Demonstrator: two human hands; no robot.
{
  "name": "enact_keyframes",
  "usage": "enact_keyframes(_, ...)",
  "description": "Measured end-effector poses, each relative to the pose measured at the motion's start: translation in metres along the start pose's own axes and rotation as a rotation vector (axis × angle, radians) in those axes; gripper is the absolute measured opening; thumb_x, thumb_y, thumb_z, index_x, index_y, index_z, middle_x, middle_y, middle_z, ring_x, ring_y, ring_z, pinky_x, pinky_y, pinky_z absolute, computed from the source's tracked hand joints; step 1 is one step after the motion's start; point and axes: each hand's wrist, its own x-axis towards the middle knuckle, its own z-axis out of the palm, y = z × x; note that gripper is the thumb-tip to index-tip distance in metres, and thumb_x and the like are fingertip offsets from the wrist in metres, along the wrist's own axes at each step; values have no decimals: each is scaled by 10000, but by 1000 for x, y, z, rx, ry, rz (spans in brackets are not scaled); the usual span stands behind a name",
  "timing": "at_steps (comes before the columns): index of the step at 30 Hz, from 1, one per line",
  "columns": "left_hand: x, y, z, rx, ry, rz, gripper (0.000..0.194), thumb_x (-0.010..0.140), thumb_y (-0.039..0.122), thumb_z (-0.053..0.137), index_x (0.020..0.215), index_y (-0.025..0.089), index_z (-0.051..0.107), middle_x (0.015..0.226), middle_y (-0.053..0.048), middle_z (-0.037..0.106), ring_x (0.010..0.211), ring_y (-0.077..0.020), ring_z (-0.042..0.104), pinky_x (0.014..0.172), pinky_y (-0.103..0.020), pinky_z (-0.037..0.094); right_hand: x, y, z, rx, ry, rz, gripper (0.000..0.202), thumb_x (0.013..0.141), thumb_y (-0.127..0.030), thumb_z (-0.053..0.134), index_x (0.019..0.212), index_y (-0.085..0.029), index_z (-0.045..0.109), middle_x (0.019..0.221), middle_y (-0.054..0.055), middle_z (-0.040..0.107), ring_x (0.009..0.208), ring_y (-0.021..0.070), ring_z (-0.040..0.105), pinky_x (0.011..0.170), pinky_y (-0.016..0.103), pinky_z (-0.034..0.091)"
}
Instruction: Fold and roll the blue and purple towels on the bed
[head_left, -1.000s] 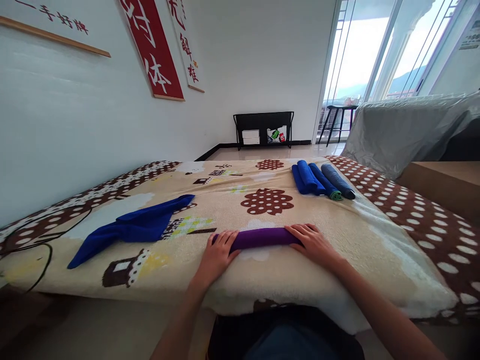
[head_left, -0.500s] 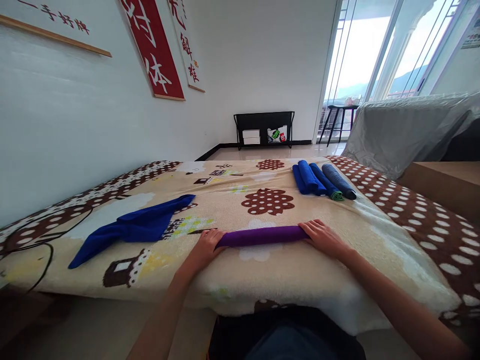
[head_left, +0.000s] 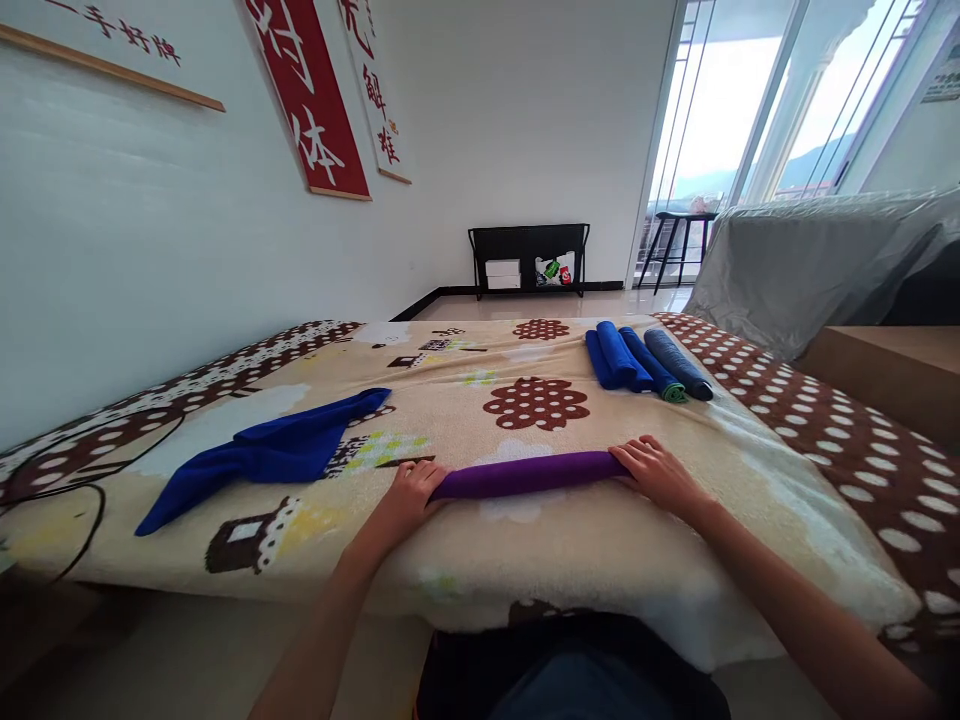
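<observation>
A purple rolled cloth (head_left: 531,475) lies across the near part of the patterned blanket (head_left: 637,560). My left hand (head_left: 413,494) is closed around its left end, and my right hand (head_left: 658,474) grips the right end. The roll's two tips are hidden under my fingers. Left of my hands, a blue cloth (head_left: 262,450) lies loosely spread and crumpled. Farther back on the right, several rolled cloths sit side by side: blue rolls (head_left: 616,355), a dark blue roll with a green end (head_left: 651,362) and a grey-blue roll (head_left: 677,364).
A dark cable (head_left: 97,530) loops over the blanket's left side. Behind the bed stands a black rack (head_left: 529,258) holding a white box and a bag. A stool (head_left: 681,245) is by the window, and a plastic-covered piece of furniture (head_left: 825,260) stands at right.
My right hand has shifted slightly to the right along with the roll's right end. My left hand stays at almost the same spot. The other cloths have not moved.
</observation>
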Motion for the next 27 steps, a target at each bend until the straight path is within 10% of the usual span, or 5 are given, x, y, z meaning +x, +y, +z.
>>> enact_keyframes(9, 4, 6, -1, -69, -51, -37, 361, 958, 374, 538, 1280, 235, 622, 1249, -102, 683, 1175, -284, 587, 1015, -444, 371, 16, 27, -46, 323, 3, 133, 317, 945, -440, 580, 1187, -256, 672, 1116, 63, 722, 988, 244, 673, 917, 404, 501)
enact_keyframes(15, 33, 40, 7, -147, 12, -244, 267, 903, 389, 607, 1123, 264, 696, 1171, -71, 700, 1170, -314, 576, 1061, -542, 276, 69, 56, -135, 528, 28, 198, 405, 849, -572, 675, 1120, -273, 702, 944, 12, 728, 768, 172, 674, 689, 302, 556)
enact_keyframes(23, 100, 116, -9, -774, -393, -183, 548, 629, 521, 844, 1097, 257, 738, 1093, -23, 707, 1034, -277, 595, 999, -413, 348, 156, 61, -263, 693, 166, 160, 320, 816, -470, 752, 966, -191, 704, 787, 9, 692, 670, 141, 652, 553, 243, 538)
enact_keyframes(27, 121, 162, 12, -841, -398, -152, 498, 522, 420, 908, 951, 231, 737, 1003, 8, 708, 999, -266, 583, 1035, -443, 289, 182, 50, -306, 645, 100, 24, 334, 807, -465, 763, 954, -170, 709, 735, -11, 672, 631, 111, 622, 510, 214, 483)
